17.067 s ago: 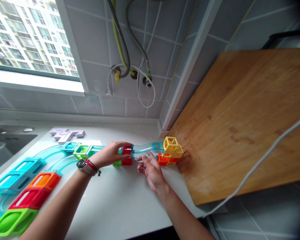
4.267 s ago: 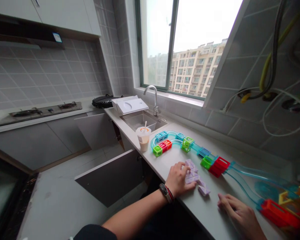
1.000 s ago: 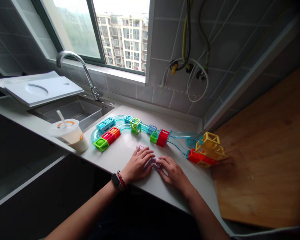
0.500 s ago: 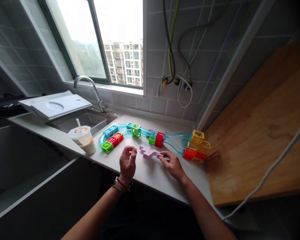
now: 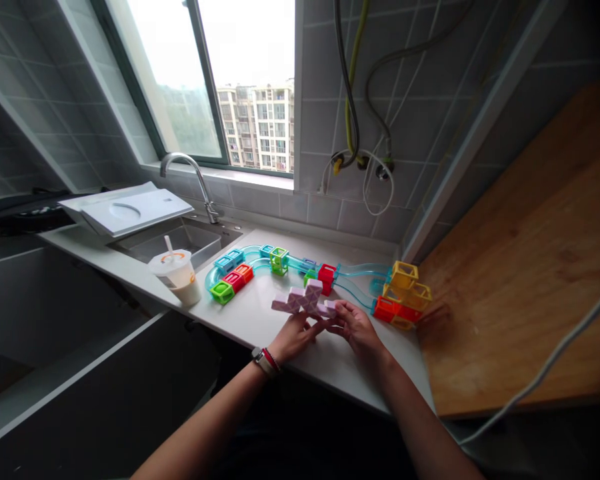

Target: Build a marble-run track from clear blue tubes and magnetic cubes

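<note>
A pale purple stepped block piece is lifted off the white counter, held from below by both hands. My left hand grips its underside, fingers closed on it. My right hand pinches its right end. Behind it runs a toy track of clear blue curved channels joined by green, red, orange and blue cube frames, ending at stacked yellow and orange-red frames on the right.
A lidded paper cup with a straw stands near the counter edge, left of the track. A sink with a faucet and a white board lie behind it. A wooden board fills the right. Hoses and a white cable hang on the tiled wall.
The purple piece lay flat on the counter half a second ago; now both hands hold it raised. My left hand, then empty and curled, has moved right under it.
</note>
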Tool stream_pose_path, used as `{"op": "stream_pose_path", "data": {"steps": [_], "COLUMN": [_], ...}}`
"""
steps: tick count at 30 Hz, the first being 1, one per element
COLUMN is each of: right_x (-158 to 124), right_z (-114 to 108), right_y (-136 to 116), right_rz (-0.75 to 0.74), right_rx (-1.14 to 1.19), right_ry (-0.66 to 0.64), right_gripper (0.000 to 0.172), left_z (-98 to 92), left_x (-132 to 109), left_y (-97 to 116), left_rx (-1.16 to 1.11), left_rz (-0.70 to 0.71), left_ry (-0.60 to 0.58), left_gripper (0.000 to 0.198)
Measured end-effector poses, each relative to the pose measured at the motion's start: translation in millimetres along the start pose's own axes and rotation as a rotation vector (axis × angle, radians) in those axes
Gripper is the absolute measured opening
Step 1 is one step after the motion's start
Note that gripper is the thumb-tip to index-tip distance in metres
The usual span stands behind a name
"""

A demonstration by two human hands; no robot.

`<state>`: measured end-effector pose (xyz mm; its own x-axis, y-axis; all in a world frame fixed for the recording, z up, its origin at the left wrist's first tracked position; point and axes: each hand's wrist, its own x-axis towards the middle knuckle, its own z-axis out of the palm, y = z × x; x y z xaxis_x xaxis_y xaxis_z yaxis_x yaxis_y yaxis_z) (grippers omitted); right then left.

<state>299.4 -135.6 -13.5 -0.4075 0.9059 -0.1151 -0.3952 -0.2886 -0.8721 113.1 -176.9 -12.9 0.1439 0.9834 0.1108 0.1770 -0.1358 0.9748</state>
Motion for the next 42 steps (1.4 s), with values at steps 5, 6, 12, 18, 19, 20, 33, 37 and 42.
{"op": "stream_pose_path", "data": {"steps": [5, 6, 12, 18, 19, 20, 33, 37, 42], "right_x": [4.7, 5.2, -0.5, -7.3, -7.5, -7.6, -6.5, -7.1, -9.2], "right_z": [-1.8, -1.9, 2.4, 5.5, 5.5, 5.4, 0.2, 1.8, 3.6], "right_y": [4.7, 6.2, 10.6, 5.5, 4.5, 3.7, 6.6, 4.6, 1.8], "right_rz": [-0.011, -0.022, -0.176, -0.293, -0.297, -0.299, -0.243, -0.248, -0.244], "right_rx": [-0.102, -0.156, -0.552, -0.661, -0.643, -0.626, -0.679, -0.682, -0.676], "right_ry": [0.026, 0.027, -0.006, 0.01, 0.005, -0.001, -0.127, -0.144, -0.177], "right_gripper": [0.049, 0.049, 0.049, 0.045, 0.044, 0.044, 0.05, 0.05, 0.05], "left_z": [4.2, 4.0, -0.2, 0.7, 0.8, 0.8, -0.8, -0.6, -1.0], "left_x": [28.8, 30.3, 23.2, 20.6, 20.2, 19.6, 16.6, 17.1, 19.1], "left_y": [-10.1, -11.9, -15.4, -13.0, -12.4, -11.8, -6.6, -8.0, -12.7], "left_rx": [-0.129, -0.146, -0.17, -0.123, -0.111, -0.099, -0.084, -0.092, -0.115], "left_rz": [-0.003, -0.004, -0.006, 0.002, 0.001, 0.001, 0.051, 0.056, 0.039], "left_ry": [0.051, 0.064, 0.11, 0.062, 0.046, 0.03, -0.012, 0.006, 0.005], "left_gripper": [0.059, 0.058, 0.052, 0.052, 0.053, 0.054, 0.054, 0.054, 0.056]}}
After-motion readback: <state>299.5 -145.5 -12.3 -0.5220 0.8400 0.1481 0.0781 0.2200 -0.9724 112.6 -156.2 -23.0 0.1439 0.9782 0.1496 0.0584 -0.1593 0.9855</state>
